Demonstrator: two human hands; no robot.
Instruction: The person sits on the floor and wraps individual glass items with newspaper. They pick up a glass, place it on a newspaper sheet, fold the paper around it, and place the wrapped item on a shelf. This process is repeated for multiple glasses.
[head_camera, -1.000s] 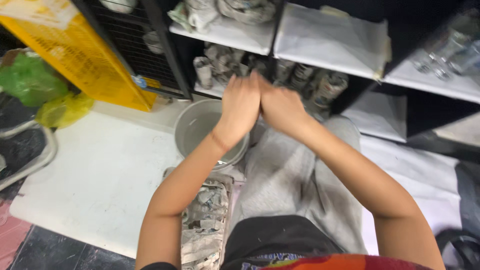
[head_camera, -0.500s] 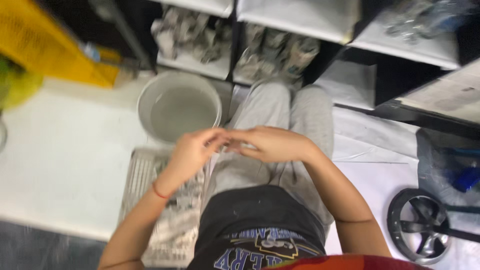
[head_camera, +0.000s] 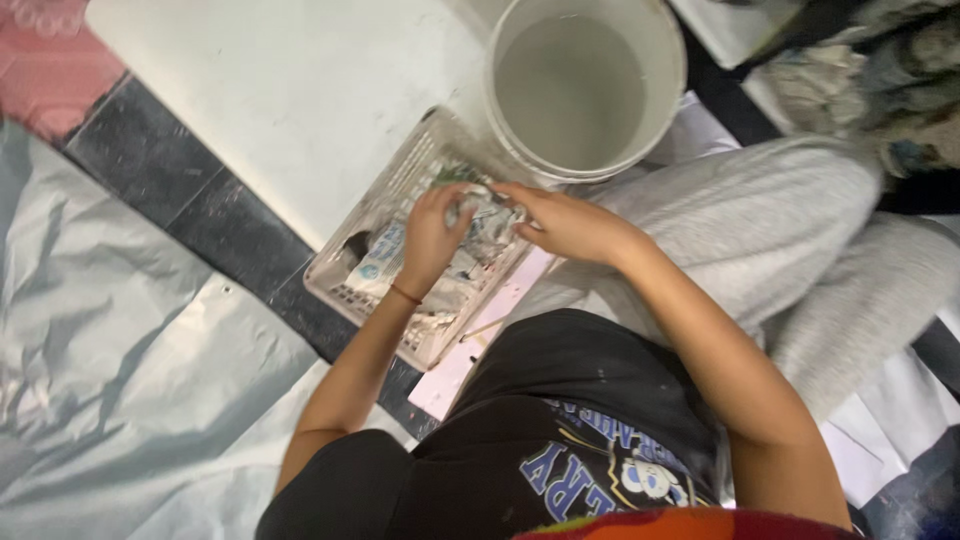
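Holding wet newspaper (head_camera: 487, 222) over a paper-filled tray (head_camera: 395, 190), beside a bucket (head_camera: 668, 62) of grey liquid.

Both hands (head_camera: 490, 225) gripping seemingly crumpled newspaper (head_camera: 487, 222).

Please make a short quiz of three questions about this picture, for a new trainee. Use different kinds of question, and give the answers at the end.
1. True or false: the bucket stands inside the basket.
2. Multiple choice: what do the left hand and the right hand hold together? A) a wad of wet newspaper B) a paintbrush C) a glass jar
3. Short answer: over which thing do the hands hold it?

Key
1. False. The bucket stands beside the basket, at its far end.
2. A. Both hands grip the wad of wet newspaper between them.
3. Over the basket, which has more wet newspaper lying in it.
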